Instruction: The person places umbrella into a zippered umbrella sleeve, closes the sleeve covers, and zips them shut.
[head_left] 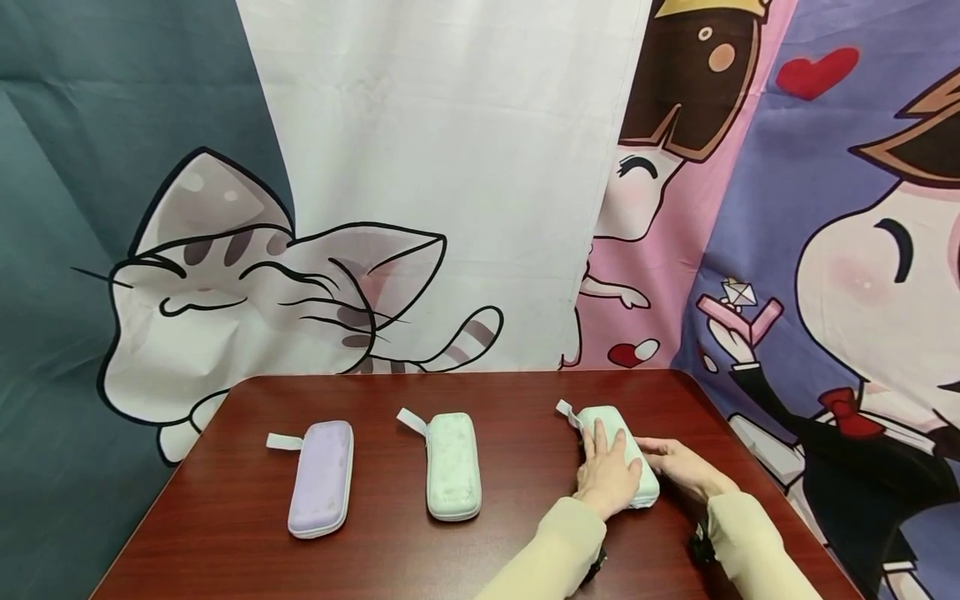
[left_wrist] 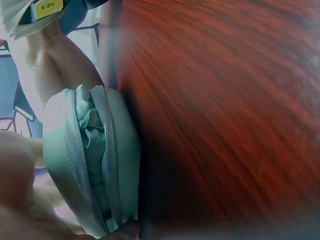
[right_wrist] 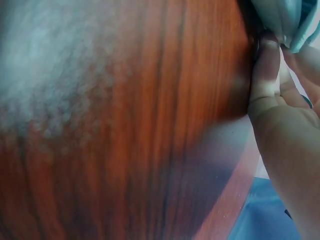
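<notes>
A mint-green zip case [head_left: 641, 477] lies at the right of the table, its grey strap at the far left corner. My left hand [head_left: 606, 479] spreads its fingers over the lid; in the left wrist view its thumb [left_wrist: 129, 229] bears on the side. The zip is parted at the end facing that camera, where folded green fabric [left_wrist: 91, 122] shows between the two zip tapes. My right hand [head_left: 686, 467] is at the case's right side. In the right wrist view its thumb [right_wrist: 266, 65] and fingers pinch the case's edge; the fingertips are partly hidden.
A second mint-green case [head_left: 453, 467] lies mid-table, and a lilac case [head_left: 322, 479] to its left, both closed with straps out to the far left. The brown wooden table [head_left: 382, 558] ends at a cartoon-printed curtain [head_left: 450, 150] behind and to the sides.
</notes>
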